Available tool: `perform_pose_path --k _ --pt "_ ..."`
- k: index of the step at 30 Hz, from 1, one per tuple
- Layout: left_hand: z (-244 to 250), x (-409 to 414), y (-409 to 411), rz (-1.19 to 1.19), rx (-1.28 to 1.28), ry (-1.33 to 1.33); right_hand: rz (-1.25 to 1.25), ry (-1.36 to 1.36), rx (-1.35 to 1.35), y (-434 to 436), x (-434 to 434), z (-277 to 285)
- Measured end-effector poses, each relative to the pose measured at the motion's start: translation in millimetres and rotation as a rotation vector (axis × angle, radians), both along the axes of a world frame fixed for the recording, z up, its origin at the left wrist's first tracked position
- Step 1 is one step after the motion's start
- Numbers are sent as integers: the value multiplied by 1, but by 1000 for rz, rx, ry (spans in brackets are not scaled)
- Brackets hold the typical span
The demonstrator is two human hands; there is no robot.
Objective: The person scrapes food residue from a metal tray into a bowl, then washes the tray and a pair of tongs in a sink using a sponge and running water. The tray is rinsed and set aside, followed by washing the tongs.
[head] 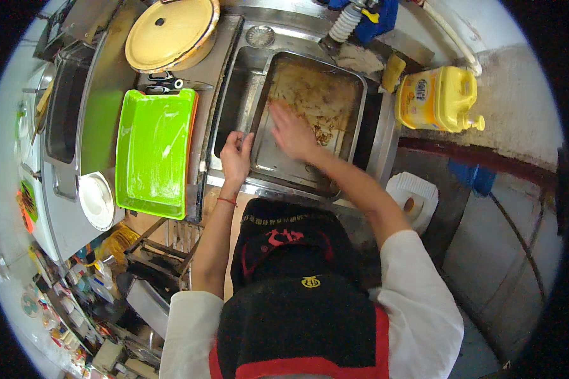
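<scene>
A large rectangular metal tray (284, 163) rests over a stainless steel sink, with brownish water and dark food scraps inside, mostly in its far and right parts. My left hand (237, 154) grips the tray's left rim between thumb and fingers. Inside the tray, my right hand (291, 130) is flat with its fingers stretched out, slightly blurred, over the left middle part; it holds nothing that I can see. Whether its palm touches the bottom is hidden.
Left of the sink lie a green plastic tray (156, 151), scissors (166, 83) and a yellow round lidded basin (173, 35). At the right stand a yellow detergent jug (436, 99) and a sponge (393, 71). A white container (419, 189) is near my right arm. A faucet hose (346, 23) is behind the sink.
</scene>
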State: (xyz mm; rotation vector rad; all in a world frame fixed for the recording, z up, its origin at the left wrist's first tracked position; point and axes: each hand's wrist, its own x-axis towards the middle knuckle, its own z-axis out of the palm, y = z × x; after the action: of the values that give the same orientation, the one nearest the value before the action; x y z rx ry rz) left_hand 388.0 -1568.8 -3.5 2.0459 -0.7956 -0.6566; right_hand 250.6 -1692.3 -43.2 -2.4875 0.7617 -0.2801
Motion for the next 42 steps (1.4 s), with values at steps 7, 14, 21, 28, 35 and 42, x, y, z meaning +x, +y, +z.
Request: perform_pose_path --k 7,14,21,28,35,42 --pt "-25 4 5 22 -83 1 -449 190 -19 10 -8 36" --pt "-11 1 1 -10 -115 5 -532 644 646 110 -29 102" --pt "-8 1 2 -41 -117 77 -869 536 361 94 -22 54" --pt "-3 -2 -1 -50 -105 55 -940 434 -84 5 -7 5" --pt "-5 2 0 -32 39 -17 -620 284 -18 -35 -24 29" --pt "-60 28 3 -299 18 310 -824 30 -151 -42 -26 7"
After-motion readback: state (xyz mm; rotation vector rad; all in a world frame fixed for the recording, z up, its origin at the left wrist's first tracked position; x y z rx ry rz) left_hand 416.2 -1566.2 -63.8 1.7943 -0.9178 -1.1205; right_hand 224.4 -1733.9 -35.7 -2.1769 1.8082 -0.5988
